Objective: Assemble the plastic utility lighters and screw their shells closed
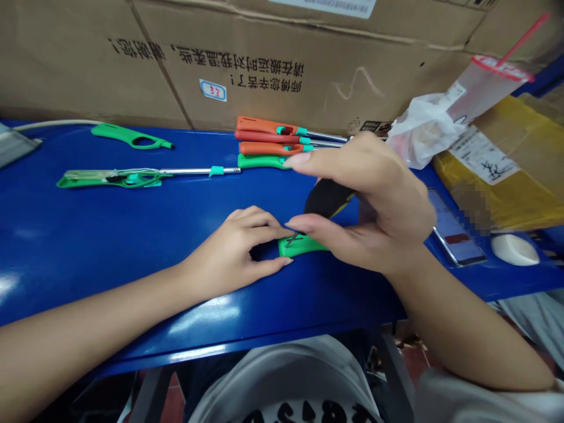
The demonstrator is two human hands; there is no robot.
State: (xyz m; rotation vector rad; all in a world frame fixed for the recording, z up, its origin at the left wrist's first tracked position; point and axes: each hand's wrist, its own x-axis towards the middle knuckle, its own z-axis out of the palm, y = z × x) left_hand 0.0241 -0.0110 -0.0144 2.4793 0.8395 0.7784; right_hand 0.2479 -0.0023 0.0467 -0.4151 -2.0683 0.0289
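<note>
My left hand (229,252) pinches the left end of a green lighter (308,245) between thumb and finger, holding it flat on the blue table. A screwdriver (328,198) with a black and yellow handle is gripped in my right hand (388,205). Its thin shaft slants down onto the lighter's end, beside a slot. My right hand hides the rest of that lighter. Left of it lies an opened lighter (106,178), showing its clear tank, wires and metal tube. Behind that sits a loose green shell half (127,136).
Several orange-red lighters (259,148) and another green lighter (259,161) lie together near the cardboard box (97,70) at the back. To the right are a phone (458,235), a white mouse (514,249), a yellow parcel (524,176) and a bagged cup with straw (484,88).
</note>
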